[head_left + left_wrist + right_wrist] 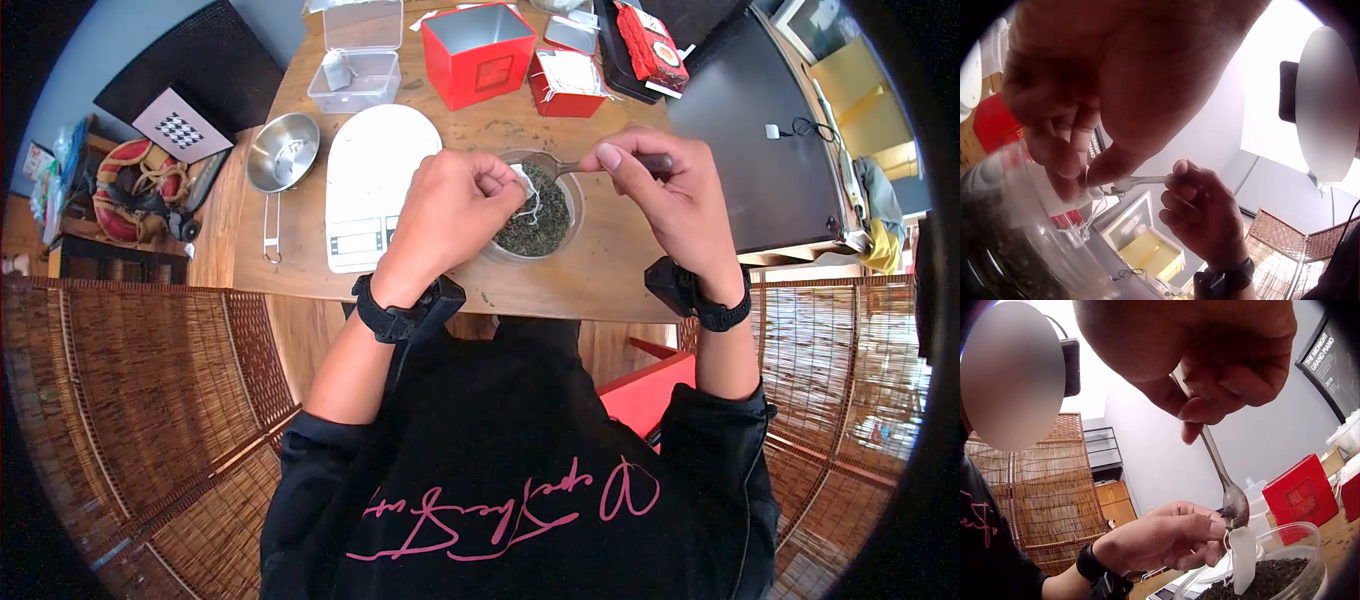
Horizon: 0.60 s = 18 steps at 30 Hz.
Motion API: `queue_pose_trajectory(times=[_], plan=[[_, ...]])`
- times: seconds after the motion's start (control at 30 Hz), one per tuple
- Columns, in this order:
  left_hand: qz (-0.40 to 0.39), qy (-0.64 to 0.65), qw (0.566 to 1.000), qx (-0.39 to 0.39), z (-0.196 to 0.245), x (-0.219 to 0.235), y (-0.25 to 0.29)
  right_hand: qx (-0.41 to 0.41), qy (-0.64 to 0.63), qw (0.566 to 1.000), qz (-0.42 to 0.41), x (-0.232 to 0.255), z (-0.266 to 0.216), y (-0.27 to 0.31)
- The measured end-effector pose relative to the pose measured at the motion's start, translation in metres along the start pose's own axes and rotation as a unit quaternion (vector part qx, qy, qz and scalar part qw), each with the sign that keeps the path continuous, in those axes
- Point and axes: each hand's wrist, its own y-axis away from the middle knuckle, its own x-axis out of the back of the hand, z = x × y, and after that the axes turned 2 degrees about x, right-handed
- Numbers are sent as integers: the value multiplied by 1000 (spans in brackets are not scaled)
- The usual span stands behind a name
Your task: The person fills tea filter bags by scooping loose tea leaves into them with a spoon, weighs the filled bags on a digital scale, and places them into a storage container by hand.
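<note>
At the left of the head view stands a steel pan (283,152), then a clear box (376,96) toward the top with a white pouch (337,68) inside, and a white scale (383,160) below it. Next, near the centre, the left hand (452,208) pinches a white bag (1244,562) between thumb and fingers. The bag hangs just right of those fingertips, over the tub (578,208) of dark leaves (530,238); in the right wrist view its long axis runs nearly upright, mouth up. A spoon (1235,503) reaches leftward to that mouth from the right hand (675,188), which pinches the handle with thumb and fingers. The left hand is the nearer to the bag; whether the spoon's tip sits inside the mouth or only against it, I cannot quite tell. A red tin (490,78) stands top centre, then a red box (570,103) of white bags, then a red packet (655,52) at upper right.

Counted: one pan, one clear box, one pouch, one scale, one held bag, one tub, one spoon, one tin, one red box, one packet; the bags in the red box lie too jumbled to count.
</note>
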Motion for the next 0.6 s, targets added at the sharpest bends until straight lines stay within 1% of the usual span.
queue_pose_trajectory(times=[0.03, 0.1, 0.17, 0.3, 0.33, 0.4, 0.5, 0.57, 0.6], plan=[[0, 0, 1000, -1, 3, 1, 0, 2, -8, 1000, -2, -1, -1, 0], [-18, -7, 998, 55, 12, 4, -1, 5, -15, 1000, -4, -1, -3, 0], [-13, -2, 999, 46, 8, 3, -2, 25, -17, 1000, -2, -2, -3, -1], [-9, 14, 1000, 16, 0, 0, -2, 20, -6, 1000, -8, 0, -9, 0], [-9, 13, 1000, 16, 0, 0, -3, 18, -7, 1000, 4, 1, -9, 0], [-25, 31, 998, 49, 1, 2, -3, 16, -7, 1000, 16, 4, -9, 0], [-45, 68, 994, 68, 4, 4, -3, 38, -18, 999, 25, 10, -12, -1], [-54, 79, 993, 65, 2, 4, -3, 31, 23, 999, -12, 10, -17, 0], [-61, 89, 992, 62, 1, 3, -3, 31, 23, 999, -11, 12, -18, 0]])
